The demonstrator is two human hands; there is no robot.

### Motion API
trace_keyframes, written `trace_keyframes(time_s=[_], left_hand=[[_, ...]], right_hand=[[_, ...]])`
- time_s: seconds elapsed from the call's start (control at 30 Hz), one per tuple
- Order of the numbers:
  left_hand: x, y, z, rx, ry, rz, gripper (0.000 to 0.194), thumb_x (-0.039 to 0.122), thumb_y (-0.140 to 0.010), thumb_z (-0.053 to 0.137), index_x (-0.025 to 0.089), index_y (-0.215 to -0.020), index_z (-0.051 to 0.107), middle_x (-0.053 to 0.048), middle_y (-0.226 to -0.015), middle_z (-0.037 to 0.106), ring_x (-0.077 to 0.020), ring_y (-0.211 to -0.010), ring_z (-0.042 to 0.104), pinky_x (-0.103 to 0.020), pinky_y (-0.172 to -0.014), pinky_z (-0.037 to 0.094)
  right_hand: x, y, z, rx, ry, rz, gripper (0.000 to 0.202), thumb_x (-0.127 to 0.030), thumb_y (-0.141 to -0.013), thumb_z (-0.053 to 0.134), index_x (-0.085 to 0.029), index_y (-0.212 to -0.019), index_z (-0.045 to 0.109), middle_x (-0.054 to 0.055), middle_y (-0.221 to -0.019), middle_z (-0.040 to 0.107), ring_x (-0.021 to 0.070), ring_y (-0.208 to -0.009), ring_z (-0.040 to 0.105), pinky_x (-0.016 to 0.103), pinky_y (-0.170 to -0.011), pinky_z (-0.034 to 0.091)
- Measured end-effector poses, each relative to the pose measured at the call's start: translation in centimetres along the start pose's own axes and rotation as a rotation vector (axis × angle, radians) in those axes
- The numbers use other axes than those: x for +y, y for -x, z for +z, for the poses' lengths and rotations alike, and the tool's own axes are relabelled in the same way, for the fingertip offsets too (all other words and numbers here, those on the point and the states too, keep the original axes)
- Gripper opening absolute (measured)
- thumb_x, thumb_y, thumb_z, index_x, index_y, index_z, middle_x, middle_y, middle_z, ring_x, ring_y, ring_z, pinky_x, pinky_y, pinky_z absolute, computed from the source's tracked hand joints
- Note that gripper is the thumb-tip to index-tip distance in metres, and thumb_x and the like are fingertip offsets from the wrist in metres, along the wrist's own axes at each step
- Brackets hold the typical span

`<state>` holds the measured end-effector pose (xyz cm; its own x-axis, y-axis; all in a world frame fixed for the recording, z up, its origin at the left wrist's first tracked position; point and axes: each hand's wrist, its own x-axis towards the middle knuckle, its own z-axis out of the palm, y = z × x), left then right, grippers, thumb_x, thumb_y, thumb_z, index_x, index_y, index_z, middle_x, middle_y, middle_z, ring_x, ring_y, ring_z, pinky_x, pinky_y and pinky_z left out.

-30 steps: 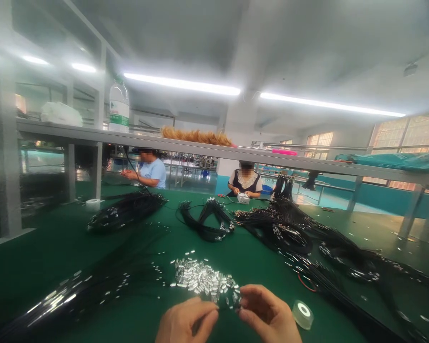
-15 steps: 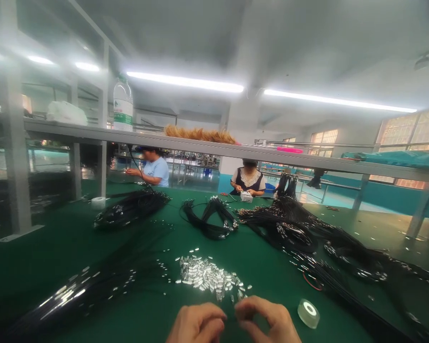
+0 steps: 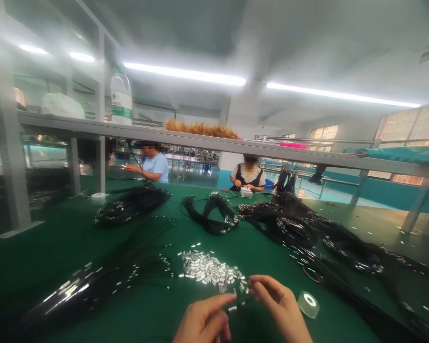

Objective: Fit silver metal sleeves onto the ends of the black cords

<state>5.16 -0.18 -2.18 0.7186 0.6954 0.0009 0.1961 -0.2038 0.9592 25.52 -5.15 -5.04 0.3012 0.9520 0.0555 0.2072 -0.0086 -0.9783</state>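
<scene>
My left hand (image 3: 205,319) is low at the centre, index finger stretched out and the other fingers loosely curled and apart. Just below its fingertip is a small silver piece (image 3: 232,308), with no clear grip on it. My right hand (image 3: 280,305) reaches to the right edge of a pile of small shiny silver pieces (image 3: 207,269). Its thumb and fingertips come together there; what they pinch, if anything, is too small to make out. The pile lies on the green tabletop (image 3: 139,312).
Bundles of black cables with silver ends lie at the left (image 3: 71,290), at the middle back (image 3: 214,224) and at the right (image 3: 329,267). A tape roll (image 3: 308,304) sits beside my right hand. A shelf (image 3: 200,138) spans above the table. Two people (image 3: 155,162) work beyond it.
My right hand has moved up and forward to the pile's edge. My left index finger has straightened out from a curl. The view has tilted slightly.
</scene>
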Motion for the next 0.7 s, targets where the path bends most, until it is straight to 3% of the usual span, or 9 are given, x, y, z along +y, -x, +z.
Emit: trace_keyframes(time_s=[0.07, 0.13, 0.23, 0.37, 0.47, 0.57, 0.63, 0.7], left_hand=[[0.3, -0.1, -0.1, 0.007, 0.037, 0.053, 0.036, 0.033, -0.086, 0.042, 0.017, -0.107, 0.066, -0.004, -0.078, 0.064, -0.0093, -0.054, 0.052, -0.022, -0.059, 0.042], [0.8, -0.1, -0.1, 0.051, 0.049, 0.087, 0.034, 0.037, -0.084, 0.046, 0.018, -0.101, 0.069, -0.004, -0.079, 0.063, -0.0103, -0.058, 0.052, -0.022, -0.061, 0.042], [1.7, -0.1, -0.1, 0.097, 0.007, 0.067, 0.03, 0.04, -0.081, 0.054, 0.018, -0.089, 0.072, -0.001, -0.069, 0.059, -0.0113, -0.06, 0.05, -0.02, -0.058, 0.038], [2.5, 0.0, -0.2, 0.155, -0.108, 0.01, 0.038, 0.043, -0.081, 0.053, 0.014, -0.06, 0.067, 0.0, -0.06, 0.056, -0.0107, -0.058, 0.045, -0.02, -0.054, 0.033], [2.2, -0.1, -0.2, 0.156, -0.112, -0.018, 0.039, 0.046, -0.083, 0.047, 0.014, -0.07, 0.066, -0.001, -0.067, 0.062, -0.0094, -0.052, 0.041, -0.02, -0.049, 0.032], [1.9, -0.2, -0.3, 0.161, -0.145, -0.04, 0.037, 0.043, -0.085, 0.042, 0.015, -0.088, 0.067, -0.001, -0.067, 0.064, -0.0116, -0.054, 0.045, -0.021, -0.05, 0.034], [1.7, -0.3, -0.3, 0.178, -0.2, -0.036, 0.037, 0.042, -0.084, 0.041, 0.016, -0.088, 0.067, -0.002, -0.069, 0.065, -0.0149, -0.062, 0.052, -0.022, -0.056, 0.037], [1.6, -0.4, -0.2, 0.185, -0.217, -0.046, 0.038, 0.042, -0.082, 0.042, 0.015, -0.087, 0.068, -0.004, -0.07, 0.065, -0.017, -0.068, 0.055, -0.024, -0.061, 0.04]], right_hand=[[2.0, -0.8, 0.0, 0.132, 0.268, 0.013, 0.037, -0.046, -0.077, 0.049, -0.017, -0.094, 0.065, 0.009, -0.095, 0.066, 0.0239, -0.09, 0.06, 0.034, -0.083, 0.044], [3.6, -1.4, 0.7, 0.138, 0.426, -0.004, 0.026, -0.03, -0.075, 0.05, -0.019, -0.093, 0.065, 0.006, -0.094, 0.064, 0.0224, -0.09, 0.058, 0.033, -0.082, 0.042], [4.4, -1.7, 2.1, 0.156, 0.48, -0.007, 0.019, -0.016, -0.071, 0.048, -0.019, -0.081, 0.064, 0.005, -0.087, 0.06, 0.0218, -0.087, 0.053, 0.032, -0.078, 0.037], [3.7, -1.6, 2.7, 0.218, 0.497, -0.004, 0.019, -0.013, -0.074, 0.041, -0.018, -0.071, 0.059, 0.007, -0.08, 0.055, 0.0212, -0.079, 0.047, 0.033, -0.072, 0.03], [3.4, -1.5, 2.1, 0.242, 0.406, -0.007, 0.022, -0.018, -0.077, 0.038, -0.019, -0.075, 0.06, 0.007, -0.082, 0.053, 0.0216, -0.08, 0.046, 0.034, -0.075, 0.03], [3.4, -1.4, 1.3, 0.196, 0.209, 0.025, 0.027, -0.034, -0.081, 0.037, -0.017, -0.083, 0.058, 0.009, -0.083, 0.056, 0.0207, -0.08, 0.051, 0.033, -0.076, 0.038], [3.2, -1.3, 1.2, 0.113, -0.019, 0.064, 0.036, -0.048, -0.082, 0.037, -0.016, -0.089, 0.054, 0.006, -0.075, 0.057, 0.0177, -0.071, 0.054, 0.03, -0.07, 0.044], [2.6, -1.0, 1.5, 0.029, -0.328, 0.096, 0.044, -0.058, -0.078, 0.049, -0.016, -0.09, 0.052, 0.002, -0.067, 0.055, 0.0138, -0.063, 0.054, 0.025, -0.063, 0.046]])
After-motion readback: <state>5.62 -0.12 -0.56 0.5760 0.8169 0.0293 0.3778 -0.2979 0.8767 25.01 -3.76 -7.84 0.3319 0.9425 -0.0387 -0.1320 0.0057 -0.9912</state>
